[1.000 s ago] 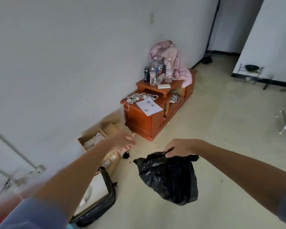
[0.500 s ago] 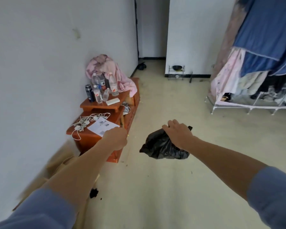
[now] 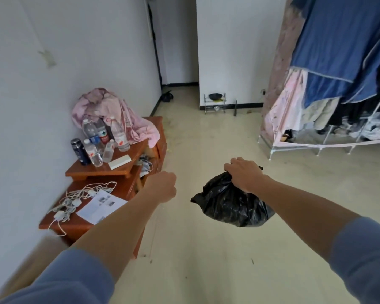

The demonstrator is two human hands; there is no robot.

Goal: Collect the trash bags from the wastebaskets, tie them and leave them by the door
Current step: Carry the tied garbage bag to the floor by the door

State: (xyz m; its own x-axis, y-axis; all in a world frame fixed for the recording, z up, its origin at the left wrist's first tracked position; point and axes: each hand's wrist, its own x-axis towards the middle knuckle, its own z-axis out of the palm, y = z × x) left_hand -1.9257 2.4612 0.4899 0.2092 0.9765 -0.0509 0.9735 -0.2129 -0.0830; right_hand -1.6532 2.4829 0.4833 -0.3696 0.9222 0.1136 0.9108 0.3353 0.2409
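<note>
Trash bag (image 3: 230,205) hangs, neck gripped in our right hand (image 3: 242,174); left hand (image 3: 162,185) clenched empty; we should hold firmly.

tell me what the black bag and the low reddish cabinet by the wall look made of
The trash bag looks like thin black plastic film, glossy: it crinkles, catches shiny highlights and bunches under the right hand. The cabinet looks like reddish-brown wood or veneer, probably varnished: smooth sheen and moulded edges, though the grain is unclear.
</note>
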